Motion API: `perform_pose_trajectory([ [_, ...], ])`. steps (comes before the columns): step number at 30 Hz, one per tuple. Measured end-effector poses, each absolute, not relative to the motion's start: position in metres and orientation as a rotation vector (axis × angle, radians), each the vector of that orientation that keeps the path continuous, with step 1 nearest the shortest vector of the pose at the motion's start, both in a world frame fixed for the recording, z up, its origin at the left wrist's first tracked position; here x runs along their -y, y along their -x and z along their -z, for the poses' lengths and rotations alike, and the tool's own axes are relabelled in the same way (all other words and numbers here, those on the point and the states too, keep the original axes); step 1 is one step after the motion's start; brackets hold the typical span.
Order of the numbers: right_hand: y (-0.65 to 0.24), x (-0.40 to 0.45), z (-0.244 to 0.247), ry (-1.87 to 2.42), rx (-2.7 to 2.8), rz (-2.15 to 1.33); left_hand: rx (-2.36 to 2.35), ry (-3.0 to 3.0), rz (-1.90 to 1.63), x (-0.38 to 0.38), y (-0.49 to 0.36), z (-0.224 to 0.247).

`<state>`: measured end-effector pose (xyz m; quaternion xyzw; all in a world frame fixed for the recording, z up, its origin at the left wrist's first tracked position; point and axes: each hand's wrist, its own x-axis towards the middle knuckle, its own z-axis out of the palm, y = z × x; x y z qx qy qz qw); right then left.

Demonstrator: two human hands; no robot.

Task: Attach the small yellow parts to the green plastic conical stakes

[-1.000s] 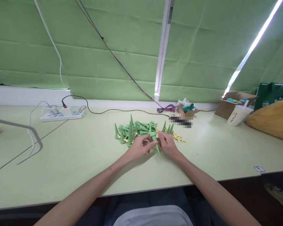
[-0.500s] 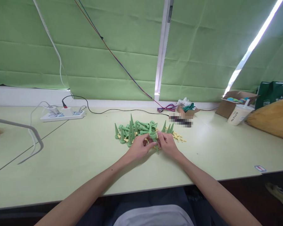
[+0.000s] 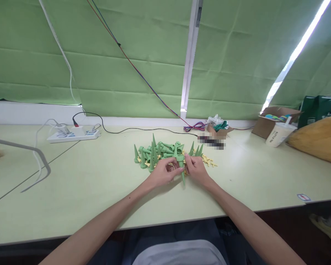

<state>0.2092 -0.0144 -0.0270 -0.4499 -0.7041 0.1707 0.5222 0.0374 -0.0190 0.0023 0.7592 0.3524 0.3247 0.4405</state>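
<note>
Between my two hands is a green plastic spike (image 3: 181, 165) with a wide collar at its top and its pointed end downward. My left hand (image 3: 164, 171) grips it from the left, thumb against its shaft. From the right, my right hand (image 3: 194, 166) pinches it near the collar. Just behind lies a heap of green spike parts (image 3: 167, 148). Several green cones (image 3: 151, 162) stand on their bases at the heap's left, and more cones (image 3: 198, 151) stand to the right. Small yellow branched pieces (image 3: 208, 160) lie scattered by my right hand.
A white power strip (image 3: 74, 136) with plugs sits at the back left, its black cable running along the wall. Toward the back right are a small open box (image 3: 219, 131), a cardboard box (image 3: 262, 125), a drink cup (image 3: 280, 133) and a yellow-brown bag (image 3: 317, 138).
The green spike has tilted in my hands: its open top faced me before, and now its side shows with the tip lower and nearer me. My hands have barely moved.
</note>
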Motion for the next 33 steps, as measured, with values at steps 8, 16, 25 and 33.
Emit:
perform_pose_trajectory([
  [8, -0.210, 0.013, 0.028, 1.089, 1.703, -0.384, -0.905, -1.982, -0.840, 0.017, -0.036, 0.001],
  [16, -0.208, 0.013, 0.029, 1.056, 1.675, -0.402, -0.989, -2.172, -0.996, 0.013, -0.039, 0.009],
  [25, -0.208, 0.015, 0.029, 1.005, 1.673, -0.458, -1.043, -2.131, -1.052, 0.013, -0.041, 0.010],
  [33, -0.208, 0.015, 0.027, 1.014, 1.654, -0.435, -0.992, -1.965, -1.043, 0.014, -0.041, 0.007],
])
